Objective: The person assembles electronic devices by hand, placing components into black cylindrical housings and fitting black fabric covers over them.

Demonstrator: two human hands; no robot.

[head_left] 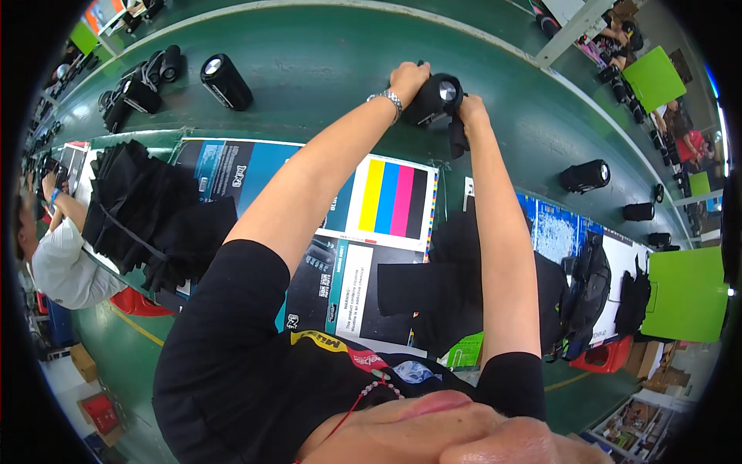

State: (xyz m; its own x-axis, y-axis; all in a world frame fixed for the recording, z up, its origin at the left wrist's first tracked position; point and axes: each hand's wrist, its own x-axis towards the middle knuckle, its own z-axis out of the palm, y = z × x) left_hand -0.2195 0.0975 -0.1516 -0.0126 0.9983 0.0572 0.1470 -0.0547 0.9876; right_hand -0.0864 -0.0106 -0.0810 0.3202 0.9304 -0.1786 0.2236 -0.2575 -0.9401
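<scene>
A black cylindrical speaker [437, 99] with a shiny silver round end is on the green work surface at the far middle. My left hand [409, 82], with a metal bracelet at the wrist, is closed against its left side. On the other side, my right hand [473, 113] pinches a piece of black cloth [457, 139] that hangs down beside the speaker. The fingertips of both hands are partly hidden. Below my right forearm lies a stack of black cloth pieces [433, 290].
Another black speaker [226, 82] stands to the left, near a cluster of speakers [141, 91]. More speakers, one [585, 176] among them, are at the right. A big black cloth pile [147, 209] lies left on printed sheets [390, 197]. A co-worker [66, 259] sits at the far left.
</scene>
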